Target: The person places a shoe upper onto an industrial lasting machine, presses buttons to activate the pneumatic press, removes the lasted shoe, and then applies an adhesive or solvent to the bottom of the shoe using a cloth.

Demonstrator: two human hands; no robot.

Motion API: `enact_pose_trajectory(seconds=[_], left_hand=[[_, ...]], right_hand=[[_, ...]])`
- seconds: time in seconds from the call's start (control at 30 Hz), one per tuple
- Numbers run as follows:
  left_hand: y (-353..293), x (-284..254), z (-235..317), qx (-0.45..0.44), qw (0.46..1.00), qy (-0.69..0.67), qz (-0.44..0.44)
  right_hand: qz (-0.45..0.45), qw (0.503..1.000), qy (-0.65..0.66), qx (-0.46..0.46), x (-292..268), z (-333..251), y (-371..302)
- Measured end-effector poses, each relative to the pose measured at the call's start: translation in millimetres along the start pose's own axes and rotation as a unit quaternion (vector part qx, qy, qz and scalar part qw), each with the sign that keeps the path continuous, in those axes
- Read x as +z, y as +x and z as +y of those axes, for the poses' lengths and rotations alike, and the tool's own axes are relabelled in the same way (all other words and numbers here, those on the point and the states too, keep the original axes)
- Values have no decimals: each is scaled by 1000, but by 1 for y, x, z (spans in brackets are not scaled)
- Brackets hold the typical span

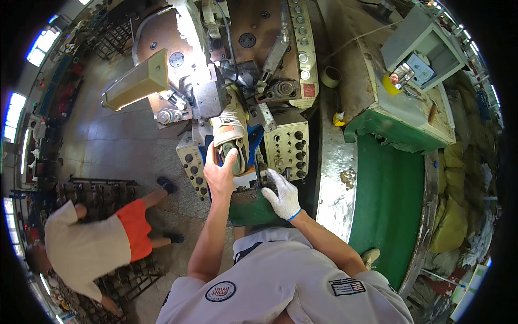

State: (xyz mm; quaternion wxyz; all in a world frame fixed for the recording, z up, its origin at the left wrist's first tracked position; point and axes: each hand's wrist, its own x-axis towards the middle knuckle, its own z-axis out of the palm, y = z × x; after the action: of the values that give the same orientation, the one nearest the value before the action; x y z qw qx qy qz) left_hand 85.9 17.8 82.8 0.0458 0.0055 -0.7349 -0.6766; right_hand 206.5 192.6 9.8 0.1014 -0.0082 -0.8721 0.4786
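Note:
A beige lace-up shoe point(227, 132) sits on a grey-green last point(232, 156) beneath the head of a machine point(210, 97). Its laces show, and its far end is hidden under the metal parts. My bare left hand point(218, 174) grips the near end of the shoe and last, thumb on one side and fingers on the other. In a white knit glove with a blue cuff, my right hand point(283, 198) is open, fingers spread, by the lower edge of the right control panel point(291, 143). Whether its fingertips touch the panel, I cannot tell.
A left control panel point(193, 166) with dark knobs flanks the shoe. A lit lamp point(137, 81) hangs at the machine's left. On the right stand a green-sided bench point(394, 127) and a grey metal box point(426, 48). A person in orange shorts point(135, 229) bends over racks at left.

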Motion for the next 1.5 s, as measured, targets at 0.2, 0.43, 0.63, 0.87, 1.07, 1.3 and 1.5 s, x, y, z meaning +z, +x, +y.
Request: enact_pose_trajectory(seconds=[0.2, 0.43, 0.63, 0.87, 1.07, 1.3, 1.5], left_hand=[[-8, 13, 3, -32, 997, 50, 47], [-17, 36, 24, -55, 945, 308, 92], [-17, 38, 16, -64, 920, 374, 96], [-15, 38, 13, -56, 914, 389, 105], [-4, 26, 17, -53, 931, 352, 81], [0, -28, -10, -165, 972, -137, -94], [-117, -17, -3, -322, 717, -600, -152]], right_hand=[[15, 999, 14, -27, 3, 7, -1], [37, 997, 18, -66, 3, 13, -4], [44, 996, 22, -75, 1, 12, -7], [71, 992, -7, -103, 1, 8, -10], [35, 999, 7, -16, -1, -2, -14], [64, 894, 411, 166, -10, 22, 10], [-45, 608, 789, 73, -37, -50, 42]])
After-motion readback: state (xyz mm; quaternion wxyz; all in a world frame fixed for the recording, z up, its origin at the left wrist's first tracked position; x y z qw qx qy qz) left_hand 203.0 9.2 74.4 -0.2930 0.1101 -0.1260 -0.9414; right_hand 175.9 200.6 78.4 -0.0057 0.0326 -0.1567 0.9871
